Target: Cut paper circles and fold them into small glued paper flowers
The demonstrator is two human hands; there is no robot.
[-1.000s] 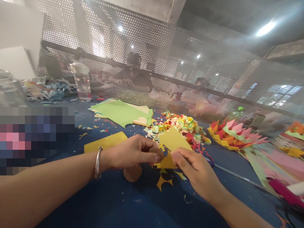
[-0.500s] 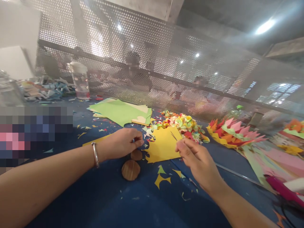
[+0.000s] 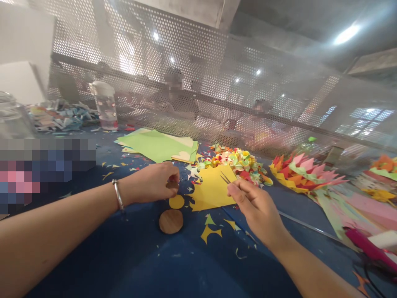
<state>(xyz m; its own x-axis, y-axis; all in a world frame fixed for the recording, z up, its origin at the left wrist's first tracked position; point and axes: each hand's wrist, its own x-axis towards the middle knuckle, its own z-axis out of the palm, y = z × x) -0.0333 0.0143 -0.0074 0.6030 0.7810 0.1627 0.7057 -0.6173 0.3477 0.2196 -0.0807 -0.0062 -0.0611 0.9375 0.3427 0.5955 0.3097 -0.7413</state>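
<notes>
My left hand (image 3: 163,182) hovers low over the table with its fingers curled. A brown patch shows inside the curl, apparently the small brown disc, mostly hidden by the fingers. Just below lies a round yellow paper piece (image 3: 176,202), and nearer me a larger brown wood-like disc (image 3: 171,222). Between thumb and fingers, my right hand (image 3: 252,207) pinches thin metal tweezers (image 3: 225,178), their tips slightly apart over a yellow paper sheet (image 3: 212,190). Rounded bites mark the sheet's left and upper edges.
Green and cream paper sheets (image 3: 158,145) lie beyond my left hand. Folded paper pieces (image 3: 238,161) are heaped behind the yellow sheet. Pointed paper pieces (image 3: 307,171) stand at right, near a magenta tool (image 3: 367,244). Yellow scraps (image 3: 211,234) lie in front. A perforated screen (image 3: 198,70) rises behind.
My left hand has moved slightly left and up. The small brown disc has left its spot, uncovering the round yellow paper. The tweezers have shifted a little left, their tips wider apart.
</notes>
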